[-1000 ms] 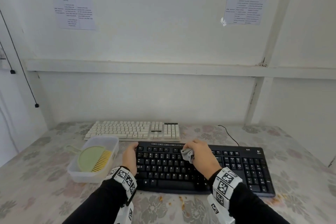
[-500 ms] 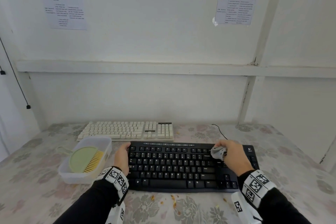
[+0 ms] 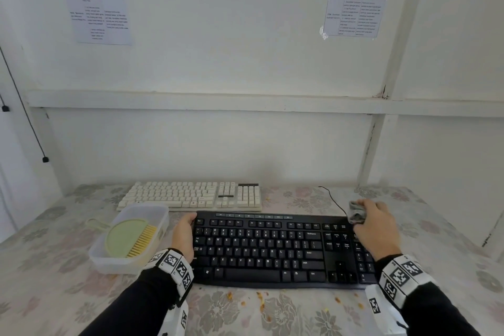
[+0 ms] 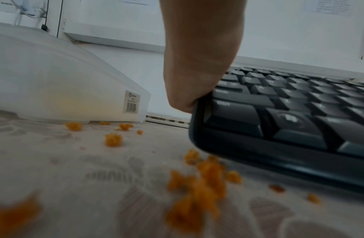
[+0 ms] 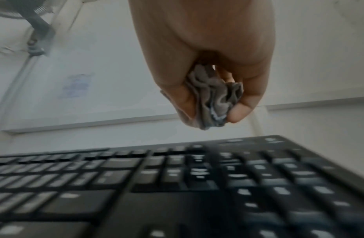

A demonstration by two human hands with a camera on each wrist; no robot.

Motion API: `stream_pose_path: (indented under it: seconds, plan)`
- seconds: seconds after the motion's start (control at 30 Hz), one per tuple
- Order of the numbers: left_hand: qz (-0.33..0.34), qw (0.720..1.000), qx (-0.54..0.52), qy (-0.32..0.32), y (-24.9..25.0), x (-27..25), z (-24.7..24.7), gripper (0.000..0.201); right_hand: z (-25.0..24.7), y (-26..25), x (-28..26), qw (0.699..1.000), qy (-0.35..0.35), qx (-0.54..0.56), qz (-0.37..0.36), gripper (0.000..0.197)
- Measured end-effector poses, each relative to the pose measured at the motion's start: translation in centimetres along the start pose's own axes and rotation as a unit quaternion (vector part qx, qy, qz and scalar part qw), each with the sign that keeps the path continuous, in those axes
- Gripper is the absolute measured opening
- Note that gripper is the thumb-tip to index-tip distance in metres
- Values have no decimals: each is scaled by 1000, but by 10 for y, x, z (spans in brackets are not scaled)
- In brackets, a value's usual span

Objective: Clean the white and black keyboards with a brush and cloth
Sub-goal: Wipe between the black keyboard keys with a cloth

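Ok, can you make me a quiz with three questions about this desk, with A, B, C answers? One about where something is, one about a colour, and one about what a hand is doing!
1. Where is the brush?
A. In the plastic tub
B. On the white keyboard
C. In the left hand

2. What colour are the crumbs on the tablecloth?
A. Blue
B. Orange
C. Black

3. What is the right hand doing?
A. Resting flat and empty
B. Typing with one finger
C. Gripping a scrunched grey cloth

Answers:
1 A, the brush lies in the tub left of the black keyboard.
2 B, the left wrist view shows orange bits.
3 C, the fingers curl round the cloth.
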State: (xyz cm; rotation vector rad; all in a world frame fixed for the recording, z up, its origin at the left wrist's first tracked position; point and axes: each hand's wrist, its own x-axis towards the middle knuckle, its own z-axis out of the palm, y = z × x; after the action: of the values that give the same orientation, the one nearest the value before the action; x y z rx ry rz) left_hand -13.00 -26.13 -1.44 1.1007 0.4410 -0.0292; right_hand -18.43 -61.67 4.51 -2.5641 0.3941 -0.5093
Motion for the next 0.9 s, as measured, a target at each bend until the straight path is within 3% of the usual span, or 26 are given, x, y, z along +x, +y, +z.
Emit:
stream_pose_path:
  seconds: [0.2, 0.4, 0.73, 0.9]
  plan:
    - [-19, 1000, 0, -8, 3, -3, -1, 31, 31, -85, -24, 978, -104, 114, -143, 54]
    - [-4, 1000, 0, -10, 3, -5, -2, 31, 87, -171, -56, 941, -182, 44, -284, 30]
    - [-17, 1000, -1, 4, 2, 0, -7, 29, 103, -183, -87, 899, -267, -60, -341, 21]
    - [-18, 999, -28, -18, 3, 1, -10, 29, 106, -202, -81, 921, -232, 15, -314, 24]
